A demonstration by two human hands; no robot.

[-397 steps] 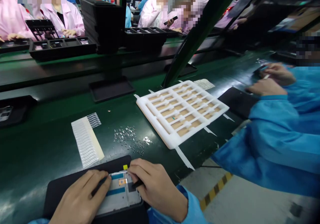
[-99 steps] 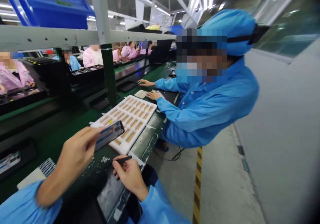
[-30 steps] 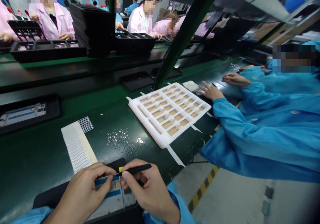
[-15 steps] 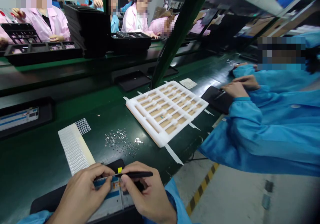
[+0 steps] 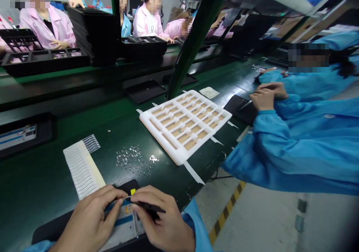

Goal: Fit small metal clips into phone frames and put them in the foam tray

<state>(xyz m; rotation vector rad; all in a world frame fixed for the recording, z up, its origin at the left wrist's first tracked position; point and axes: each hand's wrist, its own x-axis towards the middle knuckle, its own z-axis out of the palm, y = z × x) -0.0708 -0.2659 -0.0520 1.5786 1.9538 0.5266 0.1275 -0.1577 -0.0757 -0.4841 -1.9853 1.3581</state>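
Light is moderate and cool, brightest on the white tray (image 5: 181, 155) near the centre. Pale glare streaks the dark green worktop (image 5: 95, 119) right of centre, and small metal bits (image 5: 130, 156) glint lower left of centre. Stacked black boxes (image 5: 95, 35) at upper left sink into shadow. The fingers (image 5: 148, 197) at lower centre look fairly sharp; a blue sleeve (image 5: 303, 158) at right is stretched and soft. The lower right corner darkens.

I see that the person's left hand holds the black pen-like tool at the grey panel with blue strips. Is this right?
Not the left hand: the head view shows the right hand holding the black pen-like tool at the grey panel with blue strips.
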